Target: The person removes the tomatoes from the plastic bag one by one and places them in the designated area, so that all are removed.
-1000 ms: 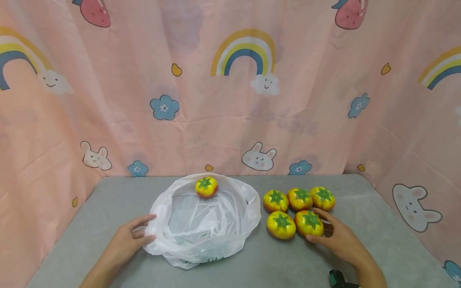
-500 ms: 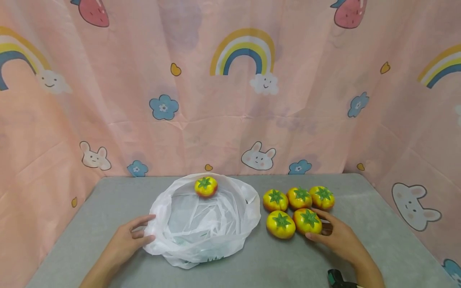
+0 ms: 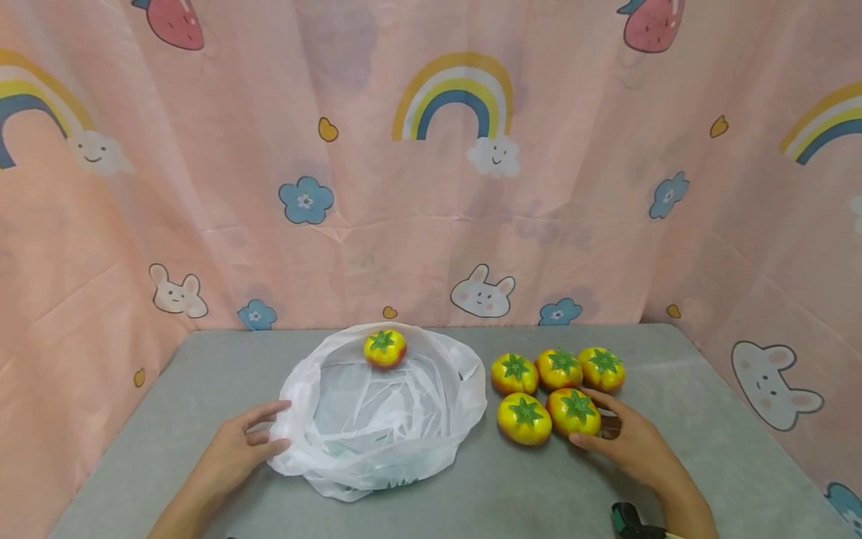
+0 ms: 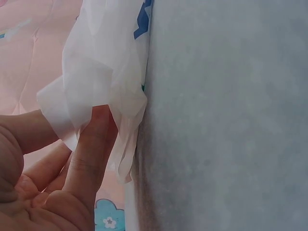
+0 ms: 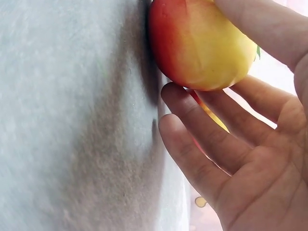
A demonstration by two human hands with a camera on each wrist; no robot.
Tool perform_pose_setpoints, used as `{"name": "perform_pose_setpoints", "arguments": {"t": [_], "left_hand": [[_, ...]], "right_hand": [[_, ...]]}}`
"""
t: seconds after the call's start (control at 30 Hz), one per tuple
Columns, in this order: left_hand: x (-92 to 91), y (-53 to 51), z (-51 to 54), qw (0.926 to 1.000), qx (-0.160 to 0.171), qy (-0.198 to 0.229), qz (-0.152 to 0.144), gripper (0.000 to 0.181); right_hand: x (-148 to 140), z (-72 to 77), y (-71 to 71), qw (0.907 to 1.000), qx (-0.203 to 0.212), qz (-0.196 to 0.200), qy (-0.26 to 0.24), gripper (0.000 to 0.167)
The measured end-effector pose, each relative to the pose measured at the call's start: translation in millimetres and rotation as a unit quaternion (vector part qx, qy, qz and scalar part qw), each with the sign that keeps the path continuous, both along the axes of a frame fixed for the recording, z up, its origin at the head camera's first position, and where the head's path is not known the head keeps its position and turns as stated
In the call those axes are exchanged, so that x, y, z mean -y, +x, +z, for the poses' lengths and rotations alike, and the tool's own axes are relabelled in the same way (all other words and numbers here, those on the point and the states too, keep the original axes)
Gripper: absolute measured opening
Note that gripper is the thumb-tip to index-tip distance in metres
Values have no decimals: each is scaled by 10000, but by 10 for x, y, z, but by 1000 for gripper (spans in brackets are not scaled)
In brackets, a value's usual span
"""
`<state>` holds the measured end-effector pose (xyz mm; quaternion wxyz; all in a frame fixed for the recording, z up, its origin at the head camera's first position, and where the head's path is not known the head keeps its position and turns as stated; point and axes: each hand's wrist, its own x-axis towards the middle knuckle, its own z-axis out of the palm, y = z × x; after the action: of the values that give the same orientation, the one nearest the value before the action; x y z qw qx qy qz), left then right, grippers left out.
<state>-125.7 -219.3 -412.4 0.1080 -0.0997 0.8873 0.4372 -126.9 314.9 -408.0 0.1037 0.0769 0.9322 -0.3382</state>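
A white plastic bag (image 3: pixel 303 449) lies spread on the table with its mouth turned up. One yellow-orange persimmon (image 3: pixel 385 349), with a green star-shaped top, sits inside at its far side. My left hand (image 3: pixel 242 442) pinches the bag's left edge; in the left wrist view the thin film (image 4: pixel 91 82) passes between thumb and finger. To the right of the bag, my right hand (image 3: pixel 629 442) grips the front-right persimmon (image 3: pixel 574 412), thumb on the near side and fingers on the far side. The right wrist view shows this persimmon (image 5: pixel 202 45) low against the tabletop.
Several more persimmons stand close together beside the held one, among them the front-left one (image 3: pixel 524 419) and the back-right one (image 3: pixel 601 370). A grey table (image 3: pixel 512 501) carries everything. A pink patterned curtain (image 3: pixel 572 224) hangs behind and along the sides.
My right hand and the persimmon in it have shifted slightly to the left. The left hand and the bag look unmoved.
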Motion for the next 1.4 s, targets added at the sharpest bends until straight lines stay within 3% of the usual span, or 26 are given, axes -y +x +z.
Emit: {"name": "perform_pose_setpoints", "arguments": {"t": [0.23, 0.33, 0.6, 0.87, 1.07, 1.4], "left_hand": [[18, -2, -1, 10000, -25, 85, -40, 67], [24, 3, -1, 10000, -7, 79, -57, 67], [19, 12, -1, 9999, -32, 144, -40, 65], [11, 22, 31, 9995, -72, 314, -52, 65], [14, 4, 97, 9982, -276, 495, -184, 65], [-48, -27, 211, 9985, -42, 526, -127, 66]], "right_hand": [[-44, 41, 25, 9998, -182, 101, -44, 101], [-37, 137, 33, 9997, -248, 53, -60, 104], [155, 484, -2, 9942, -1026, 305, 80, 91], [598, 705, -235, 9833, -1478, 1057, 9, 77], [975, 716, -448, 9741, -1505, 1669, -241, 73], [1582, 670, -804, 9529, -1667, 2495, -429, 68]]}}
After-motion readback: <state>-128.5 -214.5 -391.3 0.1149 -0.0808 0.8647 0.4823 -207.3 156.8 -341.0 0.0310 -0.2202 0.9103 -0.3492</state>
